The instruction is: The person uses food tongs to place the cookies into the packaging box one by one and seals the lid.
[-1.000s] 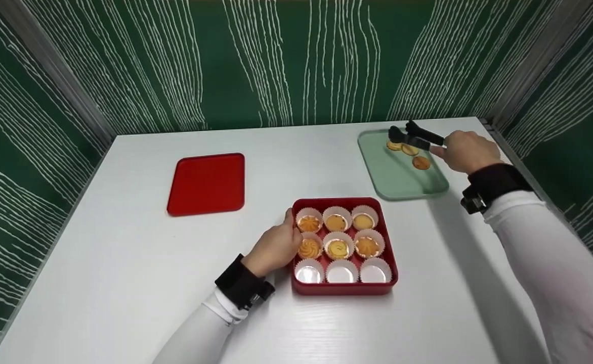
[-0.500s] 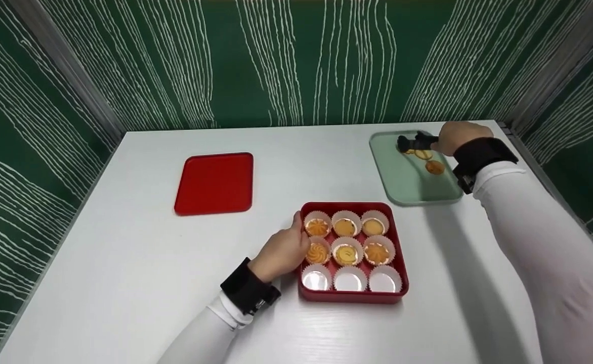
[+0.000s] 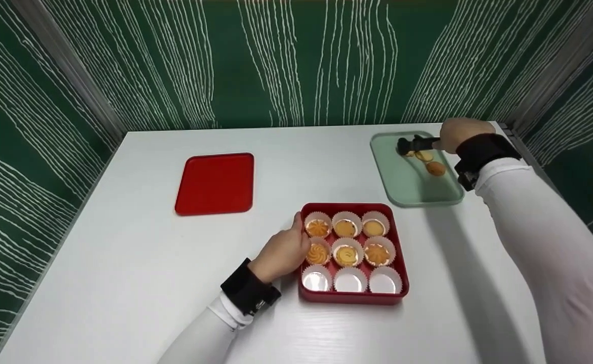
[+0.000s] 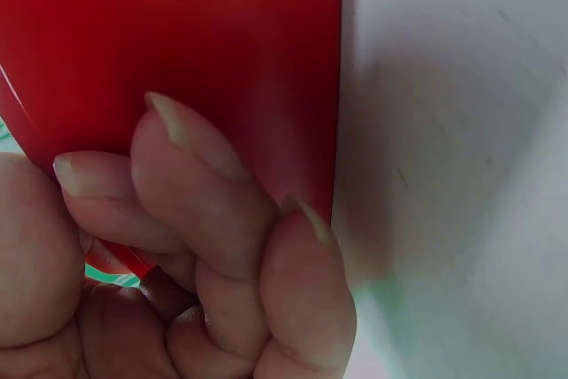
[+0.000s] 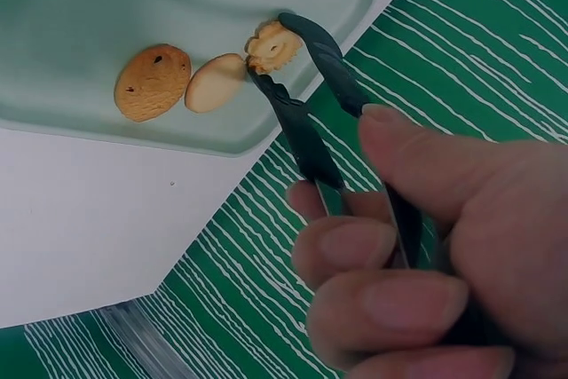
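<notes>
My left hand (image 3: 282,253) holds the left wall of a red square box (image 3: 353,298), and in the left wrist view its curled fingers (image 4: 200,153) lie against the outside wall. Inside the box, paper cups stand in three rows; the back two rows hold cookies, while the front cups (image 3: 350,279) are empty. My right hand (image 3: 463,135) grips black-tipped tongs (image 5: 306,135) over the green tray (image 3: 403,187). Between the tong tips sits a ridged cookie (image 5: 273,46) at the tray. Beside it lie a smooth oval cookie (image 5: 216,82) and a browner, dark-specked cookie (image 5: 153,82).
A flat red square lid (image 3: 215,184) lies at the left of the white table (image 3: 124,253). Green panels (image 3: 256,65) with white streaks enclose the back and sides. The green tray is close to the table's back right corner.
My right hand has lowered the tongs onto the cookies, and their tips have come closer together. The whole head view has shifted slightly; the left hand stays on the box.
</notes>
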`<state>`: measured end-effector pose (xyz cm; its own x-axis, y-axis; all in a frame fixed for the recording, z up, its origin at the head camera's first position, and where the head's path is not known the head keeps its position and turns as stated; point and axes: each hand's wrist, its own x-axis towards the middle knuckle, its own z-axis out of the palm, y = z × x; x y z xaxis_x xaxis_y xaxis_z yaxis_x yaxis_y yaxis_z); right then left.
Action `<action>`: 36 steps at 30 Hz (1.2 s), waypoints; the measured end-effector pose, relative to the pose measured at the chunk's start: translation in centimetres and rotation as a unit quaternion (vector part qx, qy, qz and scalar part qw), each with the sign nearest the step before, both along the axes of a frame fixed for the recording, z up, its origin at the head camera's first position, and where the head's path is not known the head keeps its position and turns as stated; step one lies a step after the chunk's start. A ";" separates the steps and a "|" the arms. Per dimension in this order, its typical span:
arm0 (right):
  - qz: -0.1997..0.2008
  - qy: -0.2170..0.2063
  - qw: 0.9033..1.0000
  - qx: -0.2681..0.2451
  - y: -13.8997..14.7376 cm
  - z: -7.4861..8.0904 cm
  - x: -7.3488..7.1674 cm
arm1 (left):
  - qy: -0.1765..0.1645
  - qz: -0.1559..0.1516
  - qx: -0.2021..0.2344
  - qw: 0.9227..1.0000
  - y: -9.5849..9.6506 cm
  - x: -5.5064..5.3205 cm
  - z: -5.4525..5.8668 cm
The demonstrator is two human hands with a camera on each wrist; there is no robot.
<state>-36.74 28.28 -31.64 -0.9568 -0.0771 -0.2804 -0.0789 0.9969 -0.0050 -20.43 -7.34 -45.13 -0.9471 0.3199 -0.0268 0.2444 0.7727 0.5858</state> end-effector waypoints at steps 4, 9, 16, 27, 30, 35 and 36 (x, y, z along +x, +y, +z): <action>0.002 0.000 1.000 -0.004 0.3 0.2 0.5 | -0.009 0.002 0.002 1.000 0.0 -0.1 0.0; 0.012 0.010 1.000 -0.011 0.8 0.9 1.7 | -0.027 0.005 0.008 1.000 0.1 -0.1 0.2; 0.026 0.015 0.999 -0.017 1.2 2.2 3.7 | -0.033 0.010 0.007 0.999 0.2 0.0 0.3; 0.050 0.038 0.998 -0.024 0.8 3.9 7.9 | -0.026 0.013 0.004 1.000 0.0 0.1 -0.1; 0.058 0.052 0.997 -0.029 0.4 4.0 9.5 | -0.029 0.012 0.003 1.000 0.0 0.1 -0.1; 0.093 0.089 0.991 -0.041 -0.2 4.1 12.9 | -0.030 0.009 0.006 0.999 0.1 0.1 0.0; 0.102 0.095 0.989 -0.044 -0.4 4.1 13.6 | -0.028 0.008 0.007 1.000 0.1 0.1 0.1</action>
